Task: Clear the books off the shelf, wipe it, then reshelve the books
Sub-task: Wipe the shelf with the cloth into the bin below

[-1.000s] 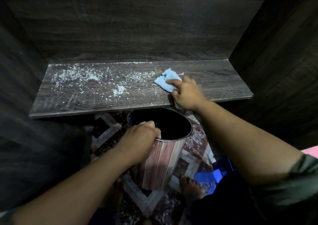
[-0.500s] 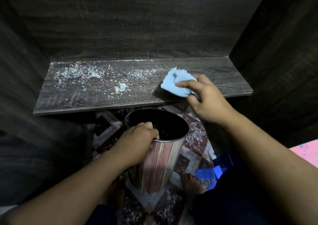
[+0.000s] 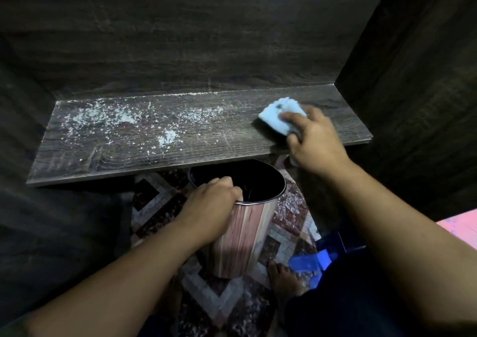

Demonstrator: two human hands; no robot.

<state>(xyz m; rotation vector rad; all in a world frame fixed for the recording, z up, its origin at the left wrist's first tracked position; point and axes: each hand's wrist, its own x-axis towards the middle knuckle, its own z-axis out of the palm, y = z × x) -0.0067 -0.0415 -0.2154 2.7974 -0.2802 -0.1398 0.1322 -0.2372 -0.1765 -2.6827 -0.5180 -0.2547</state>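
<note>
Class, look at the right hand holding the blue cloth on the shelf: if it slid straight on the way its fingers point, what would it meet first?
Probably the back panel: the right hand, gripping the blue cloth, points diagonally back-left over bare shelf, right of the white crumbs. Depth unclear.

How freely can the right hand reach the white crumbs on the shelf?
Probably yes: the right hand holds the cloth at the shelf, and nothing stands between it and the crumbs.

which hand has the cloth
The right hand, holding the pale blue cloth against the right end of the shelf. The left hand instead grips the rim of the wood-patterned bin below the shelf's front edge.
</note>
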